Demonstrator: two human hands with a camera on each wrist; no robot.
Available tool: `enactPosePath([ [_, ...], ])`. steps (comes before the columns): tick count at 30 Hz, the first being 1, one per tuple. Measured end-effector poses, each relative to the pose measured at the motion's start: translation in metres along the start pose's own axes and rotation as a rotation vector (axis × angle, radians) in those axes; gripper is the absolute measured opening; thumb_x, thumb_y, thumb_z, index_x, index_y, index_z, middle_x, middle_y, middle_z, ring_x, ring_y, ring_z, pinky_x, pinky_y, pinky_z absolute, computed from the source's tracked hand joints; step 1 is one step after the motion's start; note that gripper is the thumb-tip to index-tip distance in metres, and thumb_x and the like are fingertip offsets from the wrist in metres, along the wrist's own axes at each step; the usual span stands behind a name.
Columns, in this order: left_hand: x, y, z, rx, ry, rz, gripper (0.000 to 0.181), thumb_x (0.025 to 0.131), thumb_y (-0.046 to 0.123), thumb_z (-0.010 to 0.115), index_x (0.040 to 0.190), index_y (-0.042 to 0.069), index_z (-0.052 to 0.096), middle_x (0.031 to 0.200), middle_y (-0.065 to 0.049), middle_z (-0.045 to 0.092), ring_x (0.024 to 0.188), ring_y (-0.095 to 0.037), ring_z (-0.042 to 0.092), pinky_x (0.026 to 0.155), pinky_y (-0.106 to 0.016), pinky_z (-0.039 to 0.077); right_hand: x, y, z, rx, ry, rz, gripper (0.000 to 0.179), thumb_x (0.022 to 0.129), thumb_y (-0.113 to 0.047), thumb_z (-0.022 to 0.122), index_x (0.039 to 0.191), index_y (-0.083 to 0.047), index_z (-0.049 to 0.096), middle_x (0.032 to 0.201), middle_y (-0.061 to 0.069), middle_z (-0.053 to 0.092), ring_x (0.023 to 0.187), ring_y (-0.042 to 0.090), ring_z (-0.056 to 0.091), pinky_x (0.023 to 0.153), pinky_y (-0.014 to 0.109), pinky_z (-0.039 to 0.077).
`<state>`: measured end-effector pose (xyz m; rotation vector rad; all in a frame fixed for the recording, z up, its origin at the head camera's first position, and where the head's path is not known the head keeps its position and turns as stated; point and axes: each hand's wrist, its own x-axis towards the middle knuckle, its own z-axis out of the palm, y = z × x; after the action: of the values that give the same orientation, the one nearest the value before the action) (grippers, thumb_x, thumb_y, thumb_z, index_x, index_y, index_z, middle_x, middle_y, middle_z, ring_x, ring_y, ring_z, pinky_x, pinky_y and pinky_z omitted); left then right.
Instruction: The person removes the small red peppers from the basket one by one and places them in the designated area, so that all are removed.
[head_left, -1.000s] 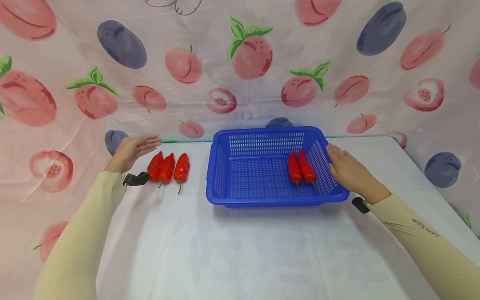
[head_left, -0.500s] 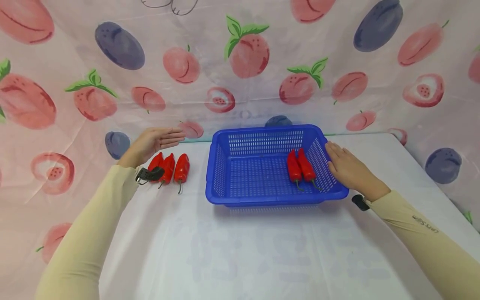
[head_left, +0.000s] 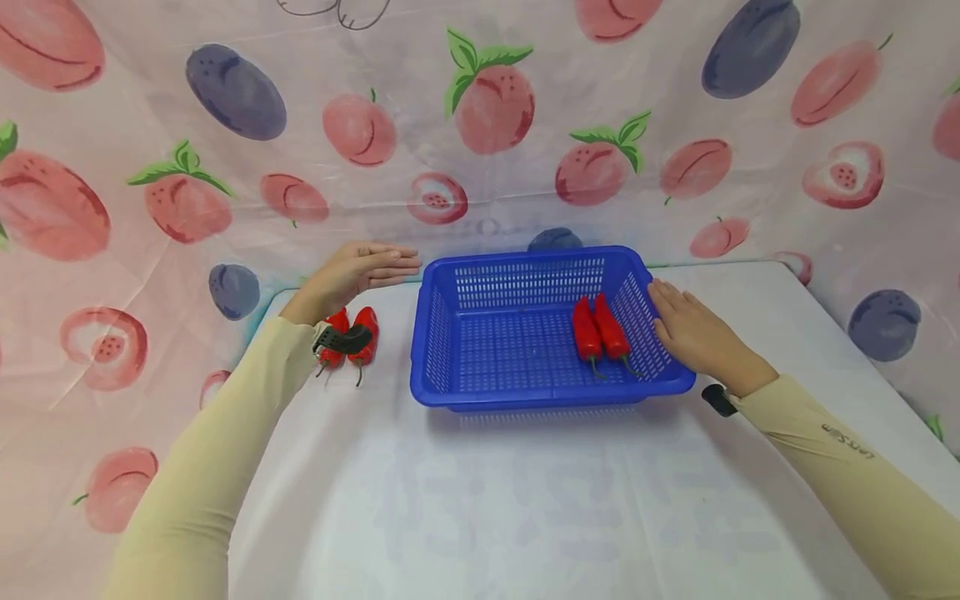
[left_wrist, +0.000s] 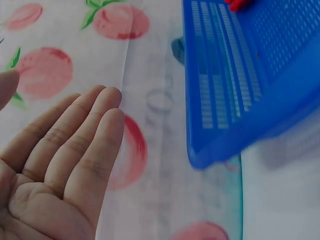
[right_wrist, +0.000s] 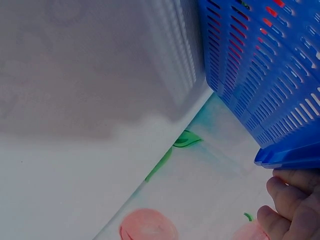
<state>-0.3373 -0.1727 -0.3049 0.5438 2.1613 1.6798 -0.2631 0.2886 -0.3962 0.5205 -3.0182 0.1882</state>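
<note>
A blue plastic basket [head_left: 506, 401] stands on the white table, with two red chili peppers [head_left: 587, 331] lying in its right part. My right hand [head_left: 693, 333] lies along the basket's right rim with straight fingers; in the right wrist view its fingers [right_wrist: 295, 200] are beside the rim's corner. My left hand [head_left: 360, 273], fingers straight and together, hovers just left of the basket's back left corner. It holds nothing, and its palm [left_wrist: 55, 200] shows in the left wrist view. Two more red chili peppers [head_left: 366, 325] lie under the left wrist, partly covered by the wrist strap.
The white table [head_left: 525, 500] reaches back to a fruit-print cloth [head_left: 300, 150] hung behind it. Black straps [head_left: 343, 340] sit at both wrists. Space lies between the left peppers and the basket.
My left hand has moved right, over the peppers toward the basket's back left corner. One left pepper is now hidden behind that arm. The right hand stays at the rim.
</note>
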Motion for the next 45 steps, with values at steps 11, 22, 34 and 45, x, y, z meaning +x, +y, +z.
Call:
enactPosePath([
  [11, 0.023, 0.004, 0.033, -0.052, -0.089, 0.008, 0.044, 0.100, 0.015, 0.044, 0.136, -0.011, 0.041, 0.136, -0.025, 0.049, 0.122, -0.026, 0.056, 0.102, -0.033, 0.046, 0.002, 0.002, 0.000, 0.008, -0.007, 0.002, 0.055, 0.097, -0.014, 0.037, 0.142, 0.015, 0.023, 0.148, 0.033, 0.024, 0.138, 0.047, 0.023, 0.113, 0.061, 0.019],
  [22, 0.052, -0.003, 0.070, -0.102, -0.147, 0.008, 0.041, 0.099, 0.011, 0.044, 0.134, -0.011, 0.043, 0.134, -0.026, 0.050, 0.123, -0.031, 0.053, 0.110, -0.046, 0.036, 0.003, 0.001, -0.001, 0.008, -0.015, 0.003, 0.055, 0.097, -0.013, 0.037, 0.142, 0.015, 0.022, 0.148, 0.033, 0.023, 0.138, 0.047, 0.022, 0.114, 0.060, 0.018],
  [34, 0.082, -0.014, 0.105, -0.096, -0.123, -0.088, 0.041, 0.098, 0.019, 0.049, 0.132, -0.004, 0.050, 0.131, -0.022, 0.055, 0.121, -0.028, 0.056, 0.105, -0.037, 0.044, 0.004, 0.002, -0.003, 0.022, -0.025, 0.005, 0.055, 0.097, -0.013, 0.036, 0.142, 0.015, 0.021, 0.148, 0.034, 0.022, 0.138, 0.047, 0.021, 0.114, 0.061, 0.017],
  [45, 0.112, -0.031, 0.137, -0.150, -0.097, -0.178, 0.039, 0.098, 0.016, 0.049, 0.128, -0.009, 0.052, 0.126, -0.027, 0.056, 0.120, -0.037, 0.055, 0.107, -0.044, 0.042, 0.003, 0.003, -0.003, 0.014, -0.031, 0.018, 0.056, 0.097, -0.014, 0.037, 0.143, 0.014, 0.021, 0.149, 0.032, 0.023, 0.139, 0.046, 0.021, 0.114, 0.060, 0.018],
])
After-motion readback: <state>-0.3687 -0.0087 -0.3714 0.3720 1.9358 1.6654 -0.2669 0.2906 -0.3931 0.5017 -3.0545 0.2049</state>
